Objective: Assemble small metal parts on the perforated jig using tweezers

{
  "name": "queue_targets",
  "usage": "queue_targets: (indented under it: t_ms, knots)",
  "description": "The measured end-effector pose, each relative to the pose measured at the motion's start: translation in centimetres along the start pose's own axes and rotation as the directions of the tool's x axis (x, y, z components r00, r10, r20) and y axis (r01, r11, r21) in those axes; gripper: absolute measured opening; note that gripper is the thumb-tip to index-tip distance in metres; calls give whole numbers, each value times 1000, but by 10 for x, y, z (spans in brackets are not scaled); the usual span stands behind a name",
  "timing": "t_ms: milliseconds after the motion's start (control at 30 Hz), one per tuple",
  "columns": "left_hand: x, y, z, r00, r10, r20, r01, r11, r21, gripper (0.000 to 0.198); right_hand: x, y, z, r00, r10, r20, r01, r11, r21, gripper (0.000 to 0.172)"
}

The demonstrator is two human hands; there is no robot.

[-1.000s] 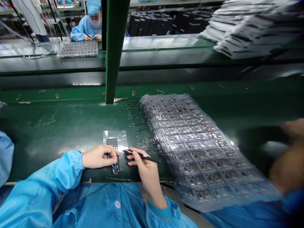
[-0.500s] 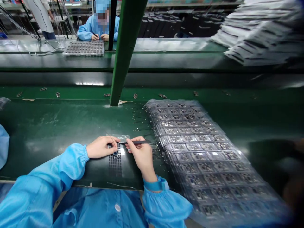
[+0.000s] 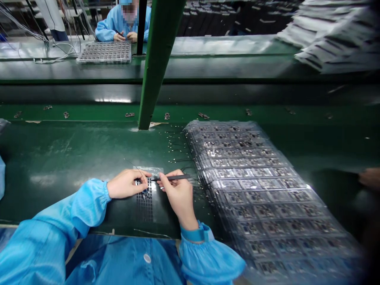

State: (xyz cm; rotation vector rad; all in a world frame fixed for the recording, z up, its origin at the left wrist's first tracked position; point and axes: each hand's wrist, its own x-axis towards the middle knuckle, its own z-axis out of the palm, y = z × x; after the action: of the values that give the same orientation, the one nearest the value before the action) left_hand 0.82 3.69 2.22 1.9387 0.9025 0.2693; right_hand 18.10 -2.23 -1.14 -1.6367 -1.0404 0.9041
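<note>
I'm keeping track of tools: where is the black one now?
In the head view, the black tool is in the right hand, left of the tray stack, its tip near the left hand.

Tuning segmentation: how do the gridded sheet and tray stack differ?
Size: the gridded sheet is far smaller than the tray stack.
Build: the sheet is thin and flat; the stack is many-layered.
Look: the sheet shows dark squares; the stack carries metallic-looking parts.
Shared: both look see-through.

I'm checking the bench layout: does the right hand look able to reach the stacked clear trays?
Probably yes: the right hand is just left of the stacked clear trays, with only thin dark wires seen between, though it holds a slim dark tool.
</note>
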Motion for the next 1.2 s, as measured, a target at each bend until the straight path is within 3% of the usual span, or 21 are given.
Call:
queue_targets:
  t_ms: [367,533,700,800,900,1200]
  knots:
    - [-1,1,-1,1000,-21,17,20,1000,1,10,2,3,1,1000,12,-11,-12,1000,22,31]
    - [0,2,-2,999,-34,13,34,999,-10,10,6,2,0,997,74,-4,-71,967,247,36]
    - [1,1,-4,997,-72,20,74,987,-140,8,-4,-2,-5,998,35,-50,-13,928,373,34]
    - [-1,0,-1,975,-184,126,215,925,-312,12,-21,2,-8,997,14,-75,15,929,369,28]
    - [-3,0,3,929,-274,247,352,860,-370,15,-38,7,-10,997,36,-65,-9,930,367,25]
    - [-5,2,6,912,-290,290,377,870,-318,14,-48,8,-4,997,54,-53,-36,952,304,24]
